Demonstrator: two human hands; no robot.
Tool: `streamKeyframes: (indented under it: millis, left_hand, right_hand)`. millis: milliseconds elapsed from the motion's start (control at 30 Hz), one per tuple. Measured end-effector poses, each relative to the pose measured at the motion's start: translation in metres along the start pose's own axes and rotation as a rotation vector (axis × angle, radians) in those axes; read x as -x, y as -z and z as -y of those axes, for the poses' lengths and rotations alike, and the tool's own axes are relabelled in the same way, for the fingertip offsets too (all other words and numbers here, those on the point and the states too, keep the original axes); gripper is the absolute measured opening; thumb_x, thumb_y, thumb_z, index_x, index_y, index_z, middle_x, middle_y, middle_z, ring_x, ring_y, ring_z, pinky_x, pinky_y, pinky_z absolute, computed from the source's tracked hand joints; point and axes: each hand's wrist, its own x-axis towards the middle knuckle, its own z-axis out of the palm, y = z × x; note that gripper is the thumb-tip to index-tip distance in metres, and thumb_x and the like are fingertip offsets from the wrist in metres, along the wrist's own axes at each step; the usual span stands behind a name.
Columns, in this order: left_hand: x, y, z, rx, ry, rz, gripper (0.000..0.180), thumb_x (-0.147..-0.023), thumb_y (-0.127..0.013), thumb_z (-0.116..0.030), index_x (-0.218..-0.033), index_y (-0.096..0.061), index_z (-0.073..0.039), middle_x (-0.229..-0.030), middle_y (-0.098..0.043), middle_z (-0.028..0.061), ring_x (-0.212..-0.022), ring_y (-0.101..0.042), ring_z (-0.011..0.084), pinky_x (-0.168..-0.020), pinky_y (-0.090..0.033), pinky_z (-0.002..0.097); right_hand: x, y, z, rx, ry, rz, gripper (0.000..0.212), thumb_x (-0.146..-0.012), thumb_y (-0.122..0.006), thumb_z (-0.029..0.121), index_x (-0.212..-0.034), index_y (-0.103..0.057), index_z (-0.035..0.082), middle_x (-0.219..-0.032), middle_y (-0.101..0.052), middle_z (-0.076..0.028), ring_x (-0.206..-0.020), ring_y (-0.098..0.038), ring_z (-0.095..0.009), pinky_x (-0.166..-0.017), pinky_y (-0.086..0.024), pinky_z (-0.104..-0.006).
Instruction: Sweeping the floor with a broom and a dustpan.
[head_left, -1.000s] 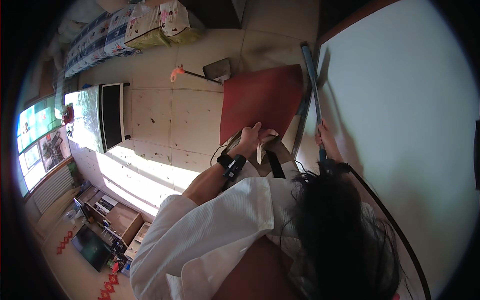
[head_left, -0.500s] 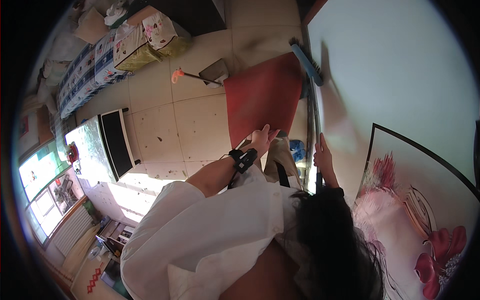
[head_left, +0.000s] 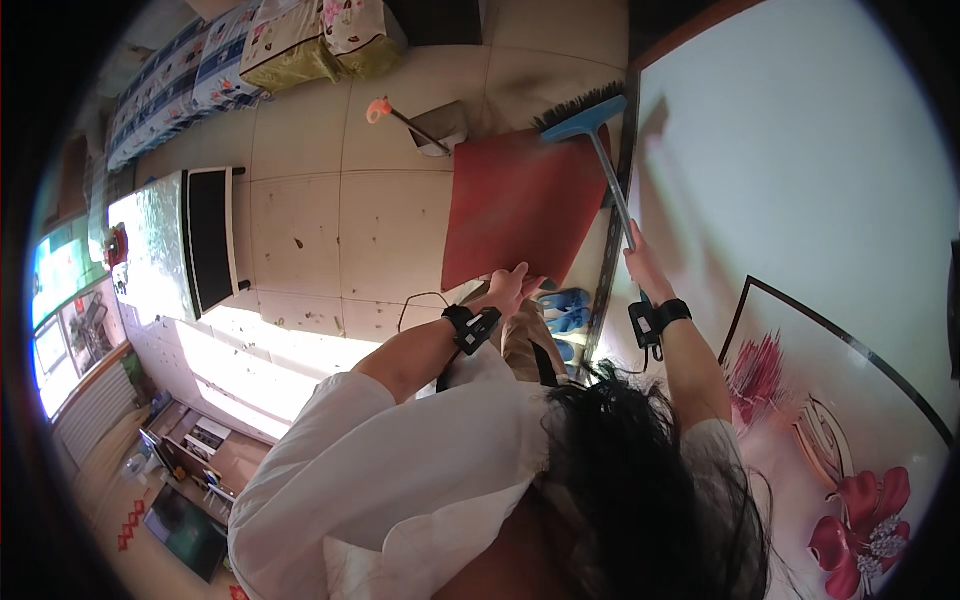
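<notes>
My left hand (head_left: 512,286) pinches the near edge of a red mat (head_left: 520,205), which hangs down in front of me. In my right hand (head_left: 648,262) is the grey handle of a broom, gripped partway along. The blue broom head (head_left: 588,120) with dark bristles lies across the far right corner of the mat. Just beyond the mat's far left corner, a grey dustpan (head_left: 445,128) with an orange-ended handle rests on the tiled floor.
Blue slippers (head_left: 568,312) sit by the wall at my right. A low table (head_left: 165,245) with a glossy top stands at left. Behind it is a sofa (head_left: 195,90) with patterned covers. Small dark bits dot the floor tiles (head_left: 300,235). A white wall (head_left: 760,150) runs along the right.
The broom head has swung left from beside the wall onto the mat's far corner. My right hand has moved forward and up with the handle. The left hand still holds the mat.
</notes>
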Motion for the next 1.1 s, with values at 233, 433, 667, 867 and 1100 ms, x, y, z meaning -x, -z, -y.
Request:
streamKeyframes:
  millis: [233, 433, 667, 867, 1100]
  left_hand:
    - [-0.008, -0.017, 0.003, -0.004, 0.028, 0.076, 0.026, -0.088, -0.044, -0.009, -0.101, -0.038, 0.013, -0.1, -0.051, 0.0212, -0.085, -0.059, 0.0278, -0.075, -0.056, 0.0281]
    - [-0.015, -0.005, 0.004, -0.006, -0.045, 0.0, 0.026, -0.087, -0.047, -0.011, -0.096, -0.041, 0.013, -0.095, -0.053, 0.0211, -0.084, -0.06, 0.0286, -0.069, -0.055, 0.0279]
    - [-0.013, -0.021, 0.004, 0.008, -0.034, 0.021, 0.028, -0.086, -0.048, -0.011, -0.095, -0.039, 0.014, -0.093, -0.053, 0.0218, -0.077, -0.062, 0.0286, -0.065, -0.056, 0.0275]
    - [-0.016, -0.002, 0.011, -0.021, -0.017, -0.04, 0.03, -0.086, -0.048, -0.01, -0.098, -0.036, 0.015, -0.092, -0.053, 0.0222, -0.078, -0.062, 0.0287, -0.064, -0.057, 0.028]
    - [-0.01, -0.011, 0.014, -0.097, -0.063, -0.091, 0.03, -0.086, -0.048, -0.01, -0.095, -0.038, 0.017, -0.09, -0.053, 0.0216, -0.073, -0.063, 0.0287, -0.063, -0.057, 0.0276]
  right_hand:
    - [-0.019, 0.003, -0.046, 0.22, 0.214, -0.286, 0.064, -0.082, -0.042, 0.004, -0.137, -0.018, 0.026, -0.086, -0.058, -0.021, -0.058, -0.056, -0.025, -0.054, -0.044, -0.0369]
    - [0.009, 0.053, 0.05, -0.143, -0.067, -0.012, 0.065, -0.08, -0.037, 0.0, -0.138, -0.016, 0.02, -0.118, -0.048, -0.023, -0.091, -0.056, -0.033, -0.081, -0.042, -0.0416]
    - [-0.052, 0.034, -0.035, 0.163, 0.235, -0.195, 0.065, -0.082, -0.041, 0.004, -0.138, -0.015, 0.026, -0.103, -0.055, -0.023, -0.069, -0.06, -0.028, -0.06, -0.047, -0.036]
    - [-0.029, 0.033, 0.033, 0.096, 0.005, -0.116, 0.064, -0.082, -0.043, 0.01, -0.138, -0.015, 0.023, -0.089, -0.059, -0.024, -0.077, -0.059, -0.035, -0.068, -0.045, -0.0422]
    - [-0.065, 0.03, 0.024, 0.051, 0.064, 0.006, 0.063, -0.081, -0.043, 0.012, -0.137, -0.018, 0.026, -0.079, -0.059, -0.024, -0.073, -0.059, -0.036, -0.064, -0.045, -0.043]
